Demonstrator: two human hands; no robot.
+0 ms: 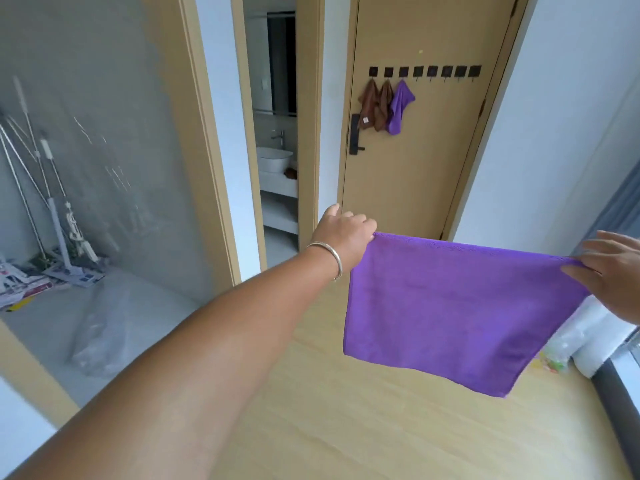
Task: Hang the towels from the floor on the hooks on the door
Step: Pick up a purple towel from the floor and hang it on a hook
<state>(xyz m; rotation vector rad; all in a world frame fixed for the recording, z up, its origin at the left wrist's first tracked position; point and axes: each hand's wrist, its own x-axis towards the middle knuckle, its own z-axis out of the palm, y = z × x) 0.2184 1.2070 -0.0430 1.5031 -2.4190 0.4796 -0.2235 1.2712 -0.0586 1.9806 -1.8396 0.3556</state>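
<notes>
Purple towel (460, 306): held spread in mid-air above the floor, well short of the door (426, 161). Left hand (343, 237) fingers pinching one top corner; right hand (613, 271) fingers pinching the other. Hooks (425, 71): three taken, five free. Step: carrying. Next: approach, gathering a corner over the first free hook.

Soft matt purple cloth towel (460, 313), smooth wood-look door (422, 161) (matt black hooks (424, 71)), shiny metal bangle (329, 259)
</notes>
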